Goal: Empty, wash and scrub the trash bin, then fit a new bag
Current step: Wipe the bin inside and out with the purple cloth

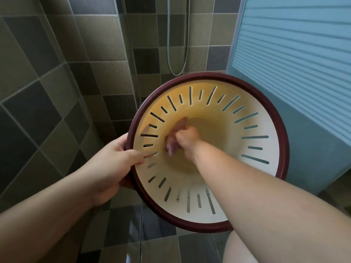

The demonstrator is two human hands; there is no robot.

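A round trash bin [256,118] with a dark red rim and cream slotted walls is held up, its opening facing me. My left hand [112,164] grips the rim on its left side, thumb inside the wall. My right hand [187,138] reaches deep inside and holds a pinkish-brown cloth [177,135] pressed against the lower wall near the bin's bottom. The cloth looks blurred. No bag is in the bin.
Grey and dark tiles cover the walls and floor [57,103]. A metal shower hose [177,54] hangs on the back wall. A blue-tinted ribbed glass panel [296,59] stands close on the right. My knee [241,247] shows at the bottom right.
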